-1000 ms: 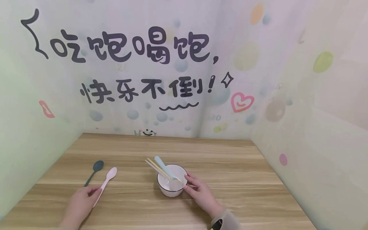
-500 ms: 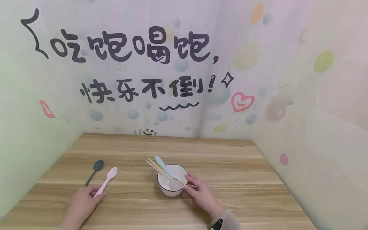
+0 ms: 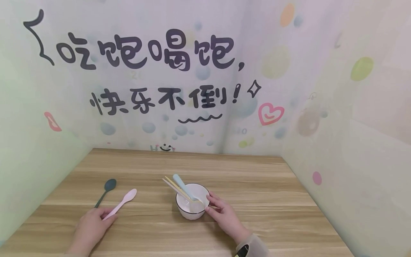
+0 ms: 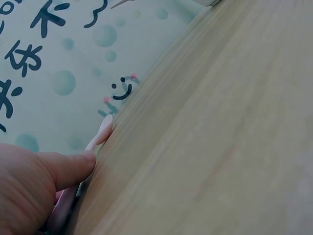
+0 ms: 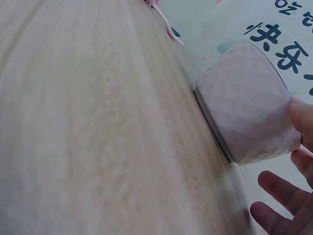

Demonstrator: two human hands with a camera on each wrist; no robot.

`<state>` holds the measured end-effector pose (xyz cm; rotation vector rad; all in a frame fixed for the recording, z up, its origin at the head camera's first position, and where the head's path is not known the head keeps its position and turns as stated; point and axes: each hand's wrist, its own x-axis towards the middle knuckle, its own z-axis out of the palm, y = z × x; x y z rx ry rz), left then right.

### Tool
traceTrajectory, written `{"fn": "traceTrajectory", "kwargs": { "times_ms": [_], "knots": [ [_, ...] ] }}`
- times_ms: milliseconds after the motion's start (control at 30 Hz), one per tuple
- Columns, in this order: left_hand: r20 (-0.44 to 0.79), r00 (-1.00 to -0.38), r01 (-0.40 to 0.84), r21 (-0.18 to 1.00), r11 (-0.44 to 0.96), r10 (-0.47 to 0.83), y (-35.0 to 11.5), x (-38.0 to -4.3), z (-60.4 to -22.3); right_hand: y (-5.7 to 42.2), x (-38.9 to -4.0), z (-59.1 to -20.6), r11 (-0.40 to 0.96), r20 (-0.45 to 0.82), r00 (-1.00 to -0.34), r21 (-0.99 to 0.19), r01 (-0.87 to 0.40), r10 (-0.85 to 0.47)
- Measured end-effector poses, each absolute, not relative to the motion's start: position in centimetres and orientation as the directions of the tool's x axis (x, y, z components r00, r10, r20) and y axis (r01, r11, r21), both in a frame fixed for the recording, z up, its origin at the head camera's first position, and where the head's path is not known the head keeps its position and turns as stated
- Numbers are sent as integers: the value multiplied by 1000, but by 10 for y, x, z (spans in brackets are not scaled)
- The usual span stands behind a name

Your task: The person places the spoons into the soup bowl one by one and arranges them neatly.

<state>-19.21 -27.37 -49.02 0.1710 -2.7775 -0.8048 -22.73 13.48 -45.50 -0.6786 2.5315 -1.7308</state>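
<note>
The wood-grained surface (image 3: 273, 214) is closed in by a pale back wall (image 3: 135, 21), printed with dark lettering (image 3: 177, 64), pastel dots (image 3: 276, 62) and a pink heart (image 3: 270, 115), and by side walls (image 3: 379, 185). To the left, a green spoon (image 3: 108, 186) is laid down, its lower handle hidden by the left hand (image 3: 91, 226). In that hand's fingers the pink spoon (image 3: 123, 202) is pinched by its handle. Near the middle, the bowl (image 3: 192, 216) is set upright, its far left rim crossed by a blue handle (image 3: 183, 185) and two thin handles (image 3: 174, 188). Its right rim is touched by the right hand (image 3: 226, 217); whether it is gripped by those fingers cannot be told.
</note>
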Motion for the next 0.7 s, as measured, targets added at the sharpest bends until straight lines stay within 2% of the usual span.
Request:
{"fn": "traceTrajectory", "kwargs": {
  "times_ms": [700],
  "knots": [
    [193,-962,-55,561,826,-195,-277,-193,-494,135,-228,-456,306,229,-910,-889,-340,-347]
  ]
}}
